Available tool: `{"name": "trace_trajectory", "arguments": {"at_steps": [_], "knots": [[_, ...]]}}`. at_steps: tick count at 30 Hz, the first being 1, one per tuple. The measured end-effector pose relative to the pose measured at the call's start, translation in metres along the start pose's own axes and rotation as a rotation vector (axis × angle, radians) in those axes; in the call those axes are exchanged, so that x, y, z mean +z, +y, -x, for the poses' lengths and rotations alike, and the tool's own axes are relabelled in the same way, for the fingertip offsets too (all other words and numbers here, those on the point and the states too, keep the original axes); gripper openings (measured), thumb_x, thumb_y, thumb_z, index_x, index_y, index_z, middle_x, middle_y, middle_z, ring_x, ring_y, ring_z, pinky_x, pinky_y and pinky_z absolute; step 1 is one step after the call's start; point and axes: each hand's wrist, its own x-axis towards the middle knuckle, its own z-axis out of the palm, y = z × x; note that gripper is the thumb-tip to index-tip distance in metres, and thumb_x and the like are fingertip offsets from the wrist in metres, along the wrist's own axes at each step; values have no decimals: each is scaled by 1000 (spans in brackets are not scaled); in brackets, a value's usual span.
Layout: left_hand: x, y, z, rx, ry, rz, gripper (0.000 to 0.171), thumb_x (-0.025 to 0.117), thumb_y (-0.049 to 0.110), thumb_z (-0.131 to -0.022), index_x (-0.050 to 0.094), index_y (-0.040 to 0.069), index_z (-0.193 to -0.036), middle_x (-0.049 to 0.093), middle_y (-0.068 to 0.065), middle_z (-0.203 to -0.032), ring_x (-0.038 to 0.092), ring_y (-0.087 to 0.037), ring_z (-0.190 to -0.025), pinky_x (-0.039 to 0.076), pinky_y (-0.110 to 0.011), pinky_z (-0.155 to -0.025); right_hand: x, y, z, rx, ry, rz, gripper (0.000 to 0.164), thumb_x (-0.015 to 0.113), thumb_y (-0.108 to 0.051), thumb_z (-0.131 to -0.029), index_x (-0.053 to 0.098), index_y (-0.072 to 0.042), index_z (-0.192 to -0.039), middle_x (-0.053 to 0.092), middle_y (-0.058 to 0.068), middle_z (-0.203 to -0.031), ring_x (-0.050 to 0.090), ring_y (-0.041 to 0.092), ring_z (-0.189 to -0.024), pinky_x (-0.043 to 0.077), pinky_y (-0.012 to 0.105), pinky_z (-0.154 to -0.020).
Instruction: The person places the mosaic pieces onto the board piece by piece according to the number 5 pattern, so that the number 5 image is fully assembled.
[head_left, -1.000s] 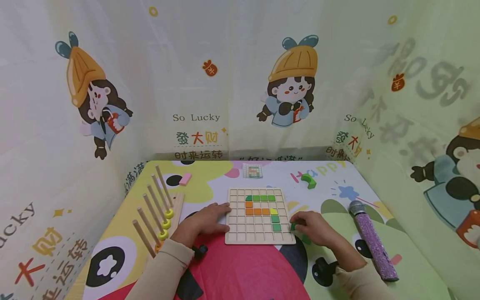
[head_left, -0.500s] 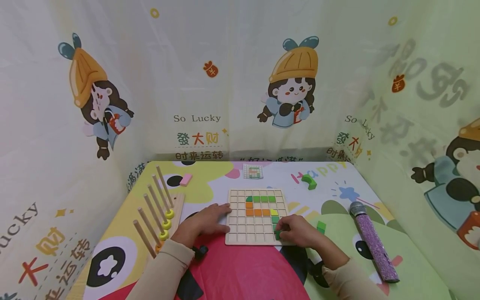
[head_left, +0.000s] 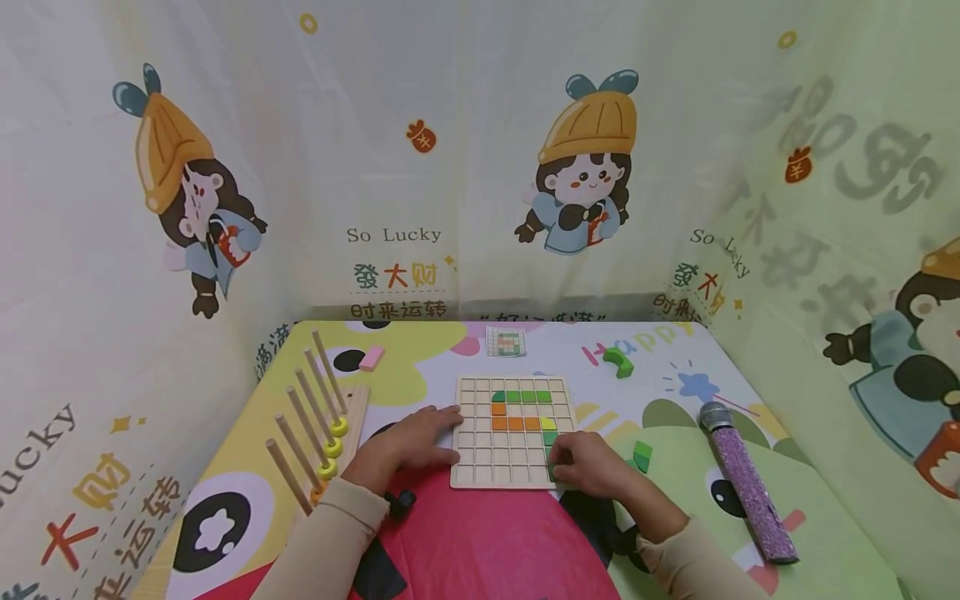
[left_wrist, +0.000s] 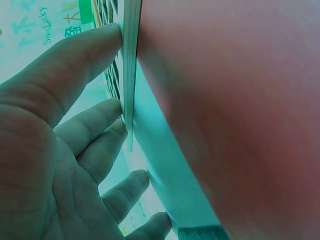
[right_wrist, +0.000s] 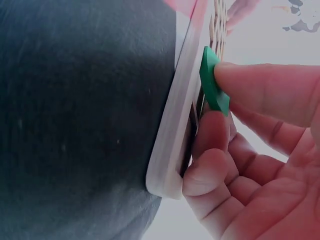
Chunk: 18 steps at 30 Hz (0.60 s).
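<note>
Pegs [head_left: 306,422] stand left of the gridded board [head_left: 502,457], microphone [head_left: 750,487] right.

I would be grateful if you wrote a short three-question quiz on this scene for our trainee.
1. What does the right hand pinch?
2. True or false: the left hand touches the gridded wooden board.
3. Which lies to the right of the board: (A) pink block, (B) purple glittery microphone, (C) wooden peg stand?

Key:
1. A green tile.
2. True.
3. B.
</note>
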Motion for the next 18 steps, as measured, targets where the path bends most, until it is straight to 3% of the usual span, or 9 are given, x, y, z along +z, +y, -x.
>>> {"name": "trace_trajectory", "arguments": {"at_steps": [11, 18], "knots": [[2, -3, -3, 13, -3, -10, 70, 79, 39, -89, 54, 20, -152, 43, 0, -164, 35, -36, -152, 39, -55, -118, 7, -9, 0, 33, 37, 106, 14, 78, 0, -84, 72, -12, -82, 62, -6, -75, 53, 11, -71, 48, 27, -64], [1, -4, -3, 32, -3, -19, 69, 78, 37, -90, 54, 18, -152, 43, -1, -164, 34, -37, -152, 38, -55, -119, -2, -3, 5, 30, 48, 66, 8, 73, -6, -90, 77, -11, -94, 68, -6, -84, 55, 12, -78, 49, 27, -67]]}}
